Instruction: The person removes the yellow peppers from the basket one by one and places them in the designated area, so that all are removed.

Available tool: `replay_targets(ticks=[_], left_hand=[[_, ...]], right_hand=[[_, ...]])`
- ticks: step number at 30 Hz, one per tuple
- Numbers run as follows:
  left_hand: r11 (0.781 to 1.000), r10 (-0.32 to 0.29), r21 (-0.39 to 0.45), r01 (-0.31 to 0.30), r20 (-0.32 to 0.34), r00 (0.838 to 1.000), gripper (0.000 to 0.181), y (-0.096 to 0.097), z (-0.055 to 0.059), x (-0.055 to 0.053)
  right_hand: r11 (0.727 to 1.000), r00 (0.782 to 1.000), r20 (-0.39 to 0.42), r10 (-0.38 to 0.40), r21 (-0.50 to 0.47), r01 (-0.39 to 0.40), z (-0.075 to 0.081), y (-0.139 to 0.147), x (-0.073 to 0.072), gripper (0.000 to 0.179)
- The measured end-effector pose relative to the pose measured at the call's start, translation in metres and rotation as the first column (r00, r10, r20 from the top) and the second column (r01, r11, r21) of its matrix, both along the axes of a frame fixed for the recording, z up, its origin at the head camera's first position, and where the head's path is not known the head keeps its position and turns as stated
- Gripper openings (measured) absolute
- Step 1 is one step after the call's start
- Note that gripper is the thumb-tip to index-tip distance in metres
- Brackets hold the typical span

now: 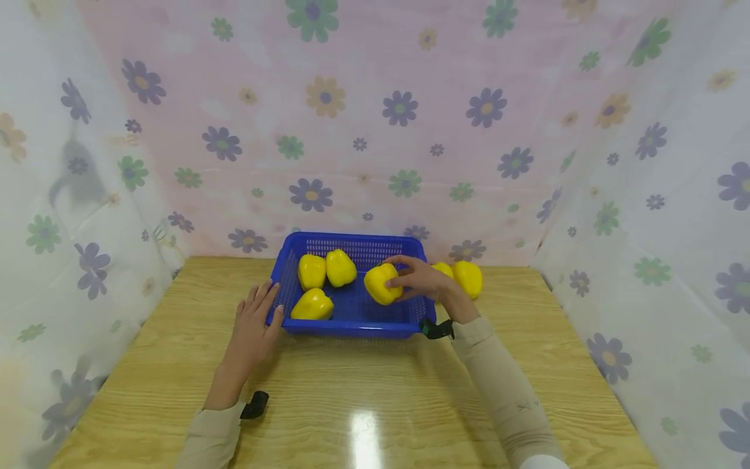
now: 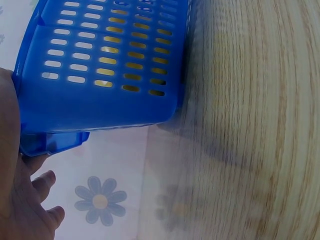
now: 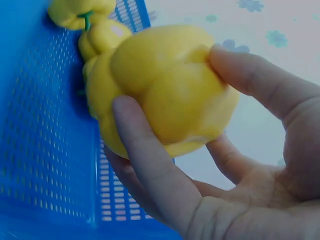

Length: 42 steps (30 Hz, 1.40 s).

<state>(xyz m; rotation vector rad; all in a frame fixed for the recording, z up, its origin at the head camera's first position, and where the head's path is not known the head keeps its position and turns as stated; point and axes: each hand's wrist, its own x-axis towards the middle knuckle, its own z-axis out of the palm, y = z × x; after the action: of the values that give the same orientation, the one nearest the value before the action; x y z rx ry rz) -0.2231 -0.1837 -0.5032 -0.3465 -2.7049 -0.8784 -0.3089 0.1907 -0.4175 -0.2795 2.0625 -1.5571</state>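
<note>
My right hand (image 1: pixel 418 279) grips a yellow bell pepper (image 1: pixel 379 284) over the right half of a blue plastic basket (image 1: pixel 351 329). Thumb and fingers wrap round this bell pepper (image 3: pixel 172 95) in the right wrist view. Three more yellow bell peppers lie in the basket's left half: one at the back left (image 1: pixel 312 271), one beside it (image 1: pixel 340 268) and one at the front (image 1: pixel 313 305). My left hand (image 1: pixel 255 329) rests at the basket's left rim, its fingers fairly straight. The left wrist view shows that hand (image 2: pixel 25 200) beside the slotted basket wall (image 2: pixel 100 110).
Two yellow bell peppers, one (image 1: pixel 468 279) in plain sight and one (image 1: pixel 443 269) partly behind my right hand, lie on the wooden table (image 1: pixel 328 404) right of the basket. Flower-patterned curtains (image 1: pixel 375 150) enclose the table at the back and both sides.
</note>
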Motion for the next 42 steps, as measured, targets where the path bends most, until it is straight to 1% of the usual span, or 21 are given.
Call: replay_targets(ticks=[7, 12, 15, 20, 23, 28, 35, 42], left_hand=[[1.000, 0.005, 0.004, -0.004, -0.028, 1.000, 0.056, -0.001, -0.004, 0.000], [1.000, 0.000, 0.019, 0.000, -0.031, 1.000, 0.055, -0.001, -0.004, 0.000], [1.000, 0.000, 0.025, 0.001, -0.030, 1.000, 0.055, -0.001, -0.003, -0.001], [1.000, -0.003, 0.028, 0.005, -0.043, 0.999, 0.054, -0.002, -0.003, -0.001], [0.999, -0.005, 0.038, 0.007, -0.035, 0.999, 0.055, -0.002, -0.002, -0.001], [0.999, -0.004, 0.038, 0.005, -0.032, 0.999, 0.055, -0.002, -0.002, -0.001], [0.999, -0.010, 0.044, 0.012, -0.035, 0.999, 0.055, -0.001, -0.002, -0.002], [0.999, -0.009, 0.041, 0.011, -0.049, 0.999, 0.055, -0.001, -0.004, -0.002]], right_hand=[[0.996, 0.999, -0.009, -0.044, -0.077, 0.043, -0.005, 0.000, 0.012, 0.064], [0.994, 0.997, -0.030, -0.068, -0.088, 0.066, -0.003, 0.003, 0.023, 0.064], [0.991, 0.996, -0.046, -0.083, -0.111, 0.077, -0.003, 0.007, 0.029, 0.064], [0.985, 0.991, -0.070, -0.116, -0.133, 0.106, -0.006, 0.014, 0.038, 0.065], [0.983, 0.988, -0.083, -0.132, -0.136, 0.120, -0.009, 0.018, 0.043, 0.065], [0.977, 0.984, -0.106, -0.146, -0.169, 0.127, -0.012, 0.023, 0.050, 0.063], [0.958, 0.977, -0.115, -0.180, -0.244, 0.148, -0.017, 0.032, 0.062, 0.061], [0.952, 0.973, -0.130, -0.191, -0.265, 0.151, -0.023, 0.039, 0.074, 0.058]])
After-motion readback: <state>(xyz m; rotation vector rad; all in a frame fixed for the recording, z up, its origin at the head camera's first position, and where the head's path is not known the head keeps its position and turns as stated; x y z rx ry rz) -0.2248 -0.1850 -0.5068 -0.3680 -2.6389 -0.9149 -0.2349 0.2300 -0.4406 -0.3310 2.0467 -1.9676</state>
